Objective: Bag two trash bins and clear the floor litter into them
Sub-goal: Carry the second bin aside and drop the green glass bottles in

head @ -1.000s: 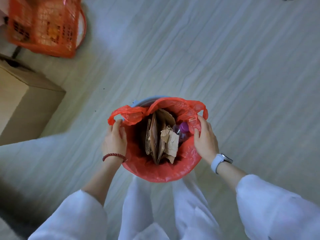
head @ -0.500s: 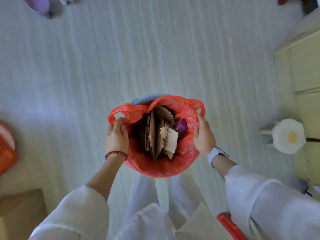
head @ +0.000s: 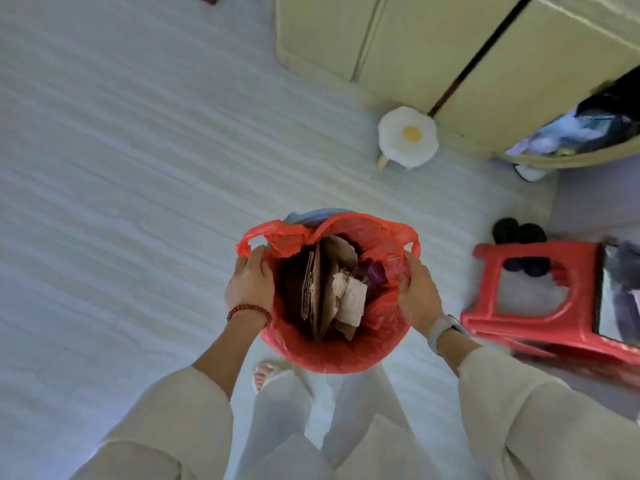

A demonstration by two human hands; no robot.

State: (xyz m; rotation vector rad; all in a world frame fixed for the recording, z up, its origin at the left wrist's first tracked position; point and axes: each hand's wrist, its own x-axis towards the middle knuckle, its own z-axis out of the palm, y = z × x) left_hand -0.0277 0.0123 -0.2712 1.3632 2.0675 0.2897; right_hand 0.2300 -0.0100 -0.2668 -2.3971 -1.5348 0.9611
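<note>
I carry a trash bin lined with a red plastic bag (head: 332, 351) in front of my legs; a strip of its blue rim (head: 311, 214) shows at the far side. My left hand (head: 250, 284) grips the left edge of the bin over the bag. My right hand (head: 417, 294) grips the right edge the same way. Inside stand folded cardboard pieces (head: 317, 289), crumpled paper (head: 351, 297) and a bottle with a purple cap (head: 376, 273).
A red plastic stool (head: 533, 323) lies on its side at the right with dark slippers (head: 519, 232) beyond it. A white flower-shaped cushion stool (head: 408, 136) stands by pale cabinets (head: 433, 53), where a dark stick (head: 481, 51) leans. A basket of clothes (head: 588, 136) sits far right.
The view has swung to the right while I carry the bin: the orange basket and cardboard box left the frame, and the cabinets, cushion stool and red stool came in. Both hands kept their grip.
</note>
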